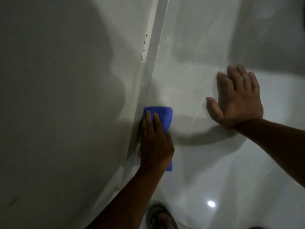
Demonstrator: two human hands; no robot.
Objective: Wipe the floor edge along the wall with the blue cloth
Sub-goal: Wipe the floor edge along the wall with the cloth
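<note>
A folded blue cloth (162, 115) lies on the glossy white floor, right against the pale skirting strip (149, 66) at the foot of the grey wall (66, 96). My left hand (155, 142) presses down flat on the cloth, fingers pointing away from me; the cloth shows beyond the fingertips and a corner sticks out by the wrist. My right hand (237, 100) rests flat on the floor tile to the right, fingers spread, holding nothing.
Small dark specks (144, 47) mark the wall just above the skirting further ahead. A foot in a sandal (162, 218) is at the bottom edge. The shiny floor (214, 162) reflects a ceiling light (211, 203).
</note>
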